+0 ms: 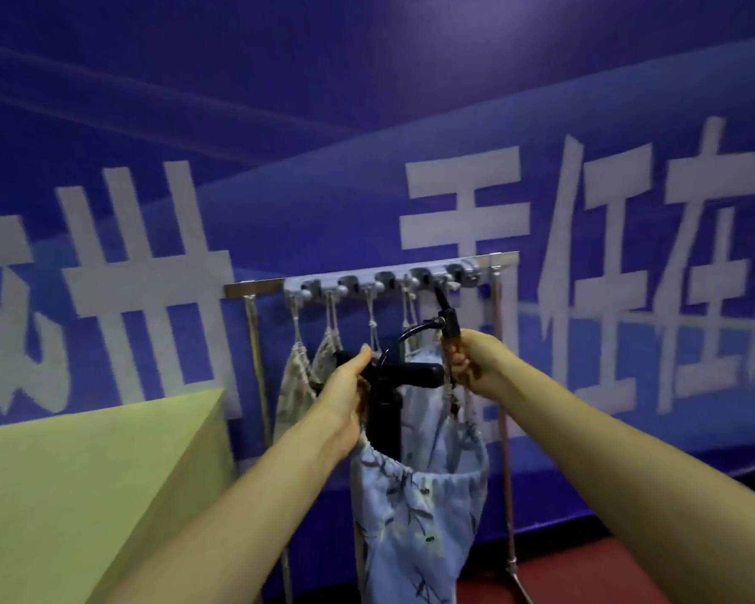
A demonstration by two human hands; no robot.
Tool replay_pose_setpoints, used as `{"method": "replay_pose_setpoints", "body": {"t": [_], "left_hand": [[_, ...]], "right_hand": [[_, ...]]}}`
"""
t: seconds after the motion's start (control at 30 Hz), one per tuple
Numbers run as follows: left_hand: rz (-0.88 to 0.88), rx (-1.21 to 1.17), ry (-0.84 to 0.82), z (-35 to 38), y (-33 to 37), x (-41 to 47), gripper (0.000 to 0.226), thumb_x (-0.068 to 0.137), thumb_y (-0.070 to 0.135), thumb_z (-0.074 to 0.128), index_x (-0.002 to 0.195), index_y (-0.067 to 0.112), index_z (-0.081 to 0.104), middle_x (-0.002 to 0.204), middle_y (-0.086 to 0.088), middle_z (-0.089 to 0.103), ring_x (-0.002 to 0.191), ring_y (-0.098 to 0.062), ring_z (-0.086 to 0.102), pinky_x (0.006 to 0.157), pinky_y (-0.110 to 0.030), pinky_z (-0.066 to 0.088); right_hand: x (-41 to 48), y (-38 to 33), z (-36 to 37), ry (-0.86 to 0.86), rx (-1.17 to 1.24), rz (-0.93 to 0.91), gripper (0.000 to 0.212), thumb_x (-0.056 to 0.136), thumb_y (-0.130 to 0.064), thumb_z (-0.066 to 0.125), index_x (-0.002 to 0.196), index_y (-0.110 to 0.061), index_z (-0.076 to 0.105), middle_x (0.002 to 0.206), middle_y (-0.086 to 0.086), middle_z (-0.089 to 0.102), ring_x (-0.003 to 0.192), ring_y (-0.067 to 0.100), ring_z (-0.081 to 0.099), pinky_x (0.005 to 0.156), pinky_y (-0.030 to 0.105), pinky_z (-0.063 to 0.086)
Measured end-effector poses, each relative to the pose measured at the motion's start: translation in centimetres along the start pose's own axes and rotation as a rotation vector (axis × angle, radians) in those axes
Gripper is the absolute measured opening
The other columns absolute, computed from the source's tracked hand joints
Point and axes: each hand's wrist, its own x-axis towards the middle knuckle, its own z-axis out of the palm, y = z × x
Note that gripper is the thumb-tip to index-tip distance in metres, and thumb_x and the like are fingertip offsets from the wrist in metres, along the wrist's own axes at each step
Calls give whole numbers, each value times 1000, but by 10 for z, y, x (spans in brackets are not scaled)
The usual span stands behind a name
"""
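Blue banner wall [367, 124], red floor [585, 573]; left grip [345, 385] and right grip [469, 364] clasp the drawstring bag [415, 516].

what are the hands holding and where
Both hold the blue bag: left hand grips its rim beside the black pump handle, right hand grips its cord.

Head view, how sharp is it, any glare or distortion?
Head view: soft all over, white lettering on the banner smeared. Head view: a pale glare patch near the top edge. Head view: wide-angle stretch swells the forearms toward the bottom corners.
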Motion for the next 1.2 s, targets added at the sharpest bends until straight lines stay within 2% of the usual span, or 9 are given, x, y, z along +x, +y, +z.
{"method": "replay_pose_setpoints", "body": {"t": [0.17, 0.23, 0.33, 0.4, 0.53, 0.6, 0.9, 1.07, 1.2], "left_hand": [[-131, -50, -17, 55, -18, 61, 43, 98, 37, 42, 73, 8, 60, 42, -6, 65, 59, -25, 62, 53, -32, 48], [-157, -60, -17, 75, -25, 86, 41, 99, 35, 42, 72, 7, 58, 42, -7, 62, 43, -23, 62, 43, -27, 51], [-191, -37, -57, 102, -34, 116, 40, 98, 32, 43, 70, 8, 56, 37, -3, 57, 30, -17, 57, 42, -26, 51], [-212, -26, -81, 117, -38, 135, 40, 98, 30, 44, 66, 9, 56, 37, -1, 56, 37, -19, 57, 44, -25, 50], [-246, -8, -118, 138, -46, 170, 37, 95, 24, 45, 61, 11, 53, 44, -3, 58, 40, -19, 58, 32, -15, 43], [-272, 11, -120, 145, -55, 188, 37, 93, 23, 43, 59, 12, 52, 39, -2, 56, 45, -21, 57, 42, -20, 46], [-229, 117, -89, 159, -74, 258, 31, 98, 13, 39, 71, 10, 54, 68, -9, 55, 60, -23, 51, 67, -30, 44], [-175, 178, -118, 167, -76, 292, 32, 94, 16, 39, 116, 3, 58, 97, -16, 62, 81, -28, 58, 81, -38, 51], [-127, 200, -116, 169, -62, 297, 24, 101, 18, 33, 101, 13, 57, 107, -13, 58, 99, -29, 55, 91, -40, 46]], "right_hand": [[18, -39, -56, 24, -174, -174, 27, 96, -8, 46, 73, -10, 58, 41, -3, 45, 33, 7, 37, 35, 17, 31], [25, -56, -69, -29, -250, -206, 29, 97, -8, 46, 72, -14, 59, 45, -4, 46, 38, 8, 40, 39, 17, 32], [37, -78, -78, 13, -828, -348, 40, 92, -2, 47, 69, -33, 47, 65, -14, 45, 58, 6, 42, 52, 11, 36], [52, -89, -88, 11, -942, -372, 40, 90, 2, 47, 70, -33, 46, 71, -15, 46, 61, 0, 45, 57, 6, 38], [85, -104, -103, -44, -862, -322, 18, 93, -1, 54, 82, -15, 56, 67, -9, 50, 47, -2, 52, 53, 14, 43], [106, -110, -103, -44, -633, -216, 18, 95, -10, 53, 79, -11, 61, 62, 0, 49, 40, 6, 41, 40, 16, 34], [174, -116, -102, 55, -983, -332, 22, 93, -23, 59, 75, -11, 67, 60, -1, 49, 50, 11, 37, 45, 18, 32], [206, -113, -88, 119, -1044, -501, 17, 91, -21, 61, 81, -9, 68, 64, -7, 56, 48, -1, 52, 44, 9, 35], [223, -115, -81, 197, -1057, -640, 15, 88, -20, 65, 80, -8, 68, 75, 3, 65, 67, 11, 61, 57, 20, 49]]}}
